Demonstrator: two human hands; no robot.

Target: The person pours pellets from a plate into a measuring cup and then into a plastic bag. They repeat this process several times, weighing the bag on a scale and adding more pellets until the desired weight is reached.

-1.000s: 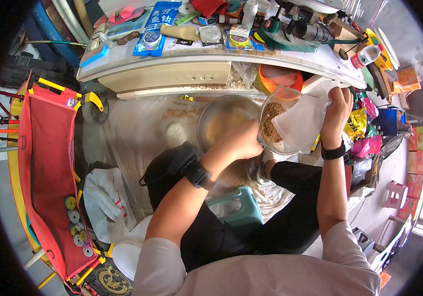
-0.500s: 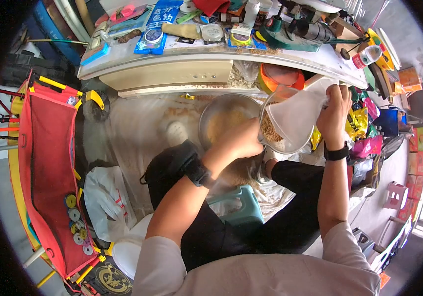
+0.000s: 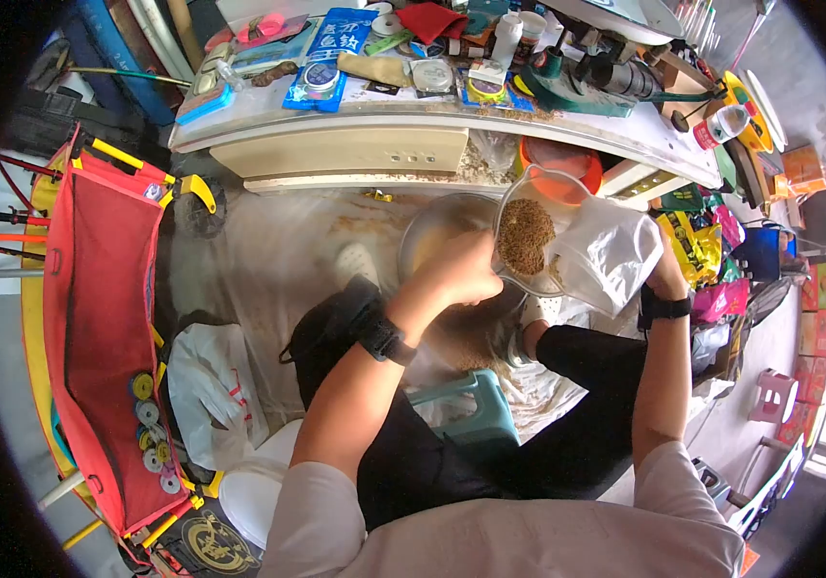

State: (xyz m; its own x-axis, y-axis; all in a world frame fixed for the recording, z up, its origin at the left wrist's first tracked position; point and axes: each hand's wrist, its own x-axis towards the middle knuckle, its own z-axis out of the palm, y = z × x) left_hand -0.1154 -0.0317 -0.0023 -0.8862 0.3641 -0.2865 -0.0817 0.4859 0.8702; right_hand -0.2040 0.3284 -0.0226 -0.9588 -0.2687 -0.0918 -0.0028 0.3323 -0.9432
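Note:
My left hand is closed at the near left side of a clear plastic jug, whose handle is mostly hidden by the fingers. Brown granules lie inside the jug. At the jug's right, a white translucent plastic bag overlaps its mouth, and my right hand grips the bag's outer end. A metal bowl with yellowish contents stands on the floor, partly hidden behind my left hand.
A worktable crowded with packets and bottles runs along the far side, above a cream drawer front. An orange bucket sits beneath it. A teal stool is between my legs; a red mesh-lined bag stands left.
My right hand has come down and slightly right, and the bag now spreads flatter beside the jug. More of the brown granules shows. The whole view has shifted a little.

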